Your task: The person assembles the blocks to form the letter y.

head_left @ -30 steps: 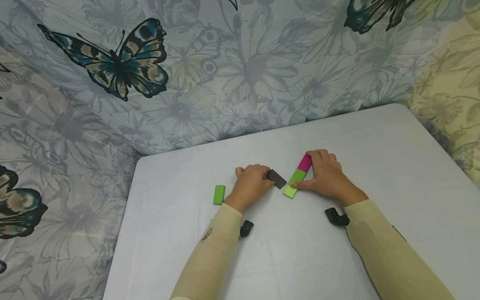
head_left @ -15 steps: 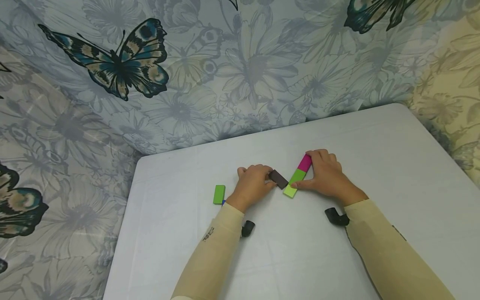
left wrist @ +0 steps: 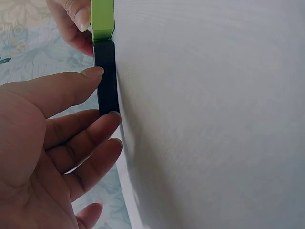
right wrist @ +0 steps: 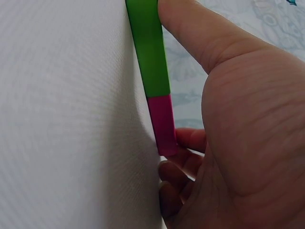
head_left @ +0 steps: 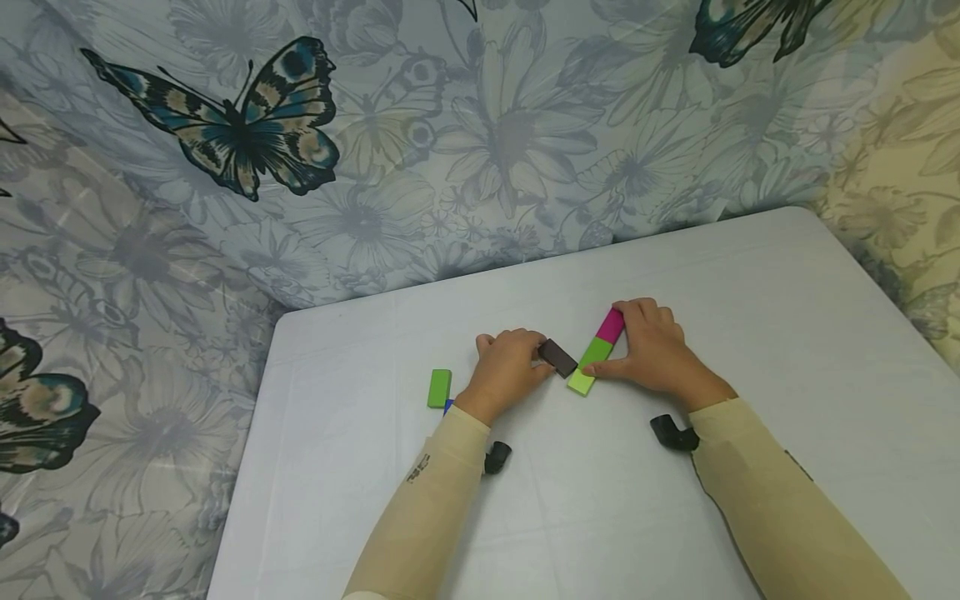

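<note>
My left hand (head_left: 506,371) pinches a dark rectangular block (head_left: 558,358) between thumb and fingertips, low over the white tabletop. In the left wrist view the thumb lies on one side of the dark block (left wrist: 106,78), whose far end meets a lime-green block (left wrist: 103,20). My right hand (head_left: 657,354) grips a slanted row of blocks end to end. A magenta block (head_left: 611,325) forms its far end, a green block (head_left: 596,354) the middle and a yellow-green block (head_left: 581,383) the near end. Its thumb is at the near part; in the right wrist view fingertips touch the magenta block (right wrist: 163,125).
Left of the left hand lies a loose green block (head_left: 439,388). Beside it a blue piece (head_left: 448,406) shows, mostly hidden by the left sleeve (head_left: 431,492). The white table (head_left: 360,350) backs onto a butterfly-patterned wall covering (head_left: 510,142).
My left hand has shifted slightly right with the dark block, bringing its corner against the row. The blue piece has come partly into sight. The right hand has stayed put.
</note>
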### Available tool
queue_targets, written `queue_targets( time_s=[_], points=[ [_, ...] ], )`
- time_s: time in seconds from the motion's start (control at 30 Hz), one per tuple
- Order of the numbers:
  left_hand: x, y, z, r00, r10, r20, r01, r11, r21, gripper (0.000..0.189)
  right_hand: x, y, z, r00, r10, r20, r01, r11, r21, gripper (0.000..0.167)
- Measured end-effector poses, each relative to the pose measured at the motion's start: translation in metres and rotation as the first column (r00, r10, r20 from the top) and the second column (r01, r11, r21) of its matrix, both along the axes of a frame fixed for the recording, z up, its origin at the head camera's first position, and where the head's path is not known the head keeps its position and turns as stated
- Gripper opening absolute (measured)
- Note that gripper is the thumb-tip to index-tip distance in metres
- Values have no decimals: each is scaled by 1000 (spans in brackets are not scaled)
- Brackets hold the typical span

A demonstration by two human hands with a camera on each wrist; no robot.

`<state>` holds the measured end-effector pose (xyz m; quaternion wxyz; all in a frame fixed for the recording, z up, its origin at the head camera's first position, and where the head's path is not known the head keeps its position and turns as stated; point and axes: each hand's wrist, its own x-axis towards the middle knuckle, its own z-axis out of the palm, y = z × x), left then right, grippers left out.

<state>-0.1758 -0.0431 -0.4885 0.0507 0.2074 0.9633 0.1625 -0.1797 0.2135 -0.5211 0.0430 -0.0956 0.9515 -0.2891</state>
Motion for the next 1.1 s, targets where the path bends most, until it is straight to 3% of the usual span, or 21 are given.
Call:
queue_targets(
  time_s=[0.53, 1.1],
  points=[
    [2, -12, -2, 1000, 12, 2, -13, 999, 52, 38, 0, 0, 1, 1000, 4, 4, -4, 1000, 2, 119],
    [11, -62, 5, 997, 80, 14, -81, 985, 154, 35, 0, 1, 1, 1000, 11, 3, -11, 1000, -6, 121]
  ],
)
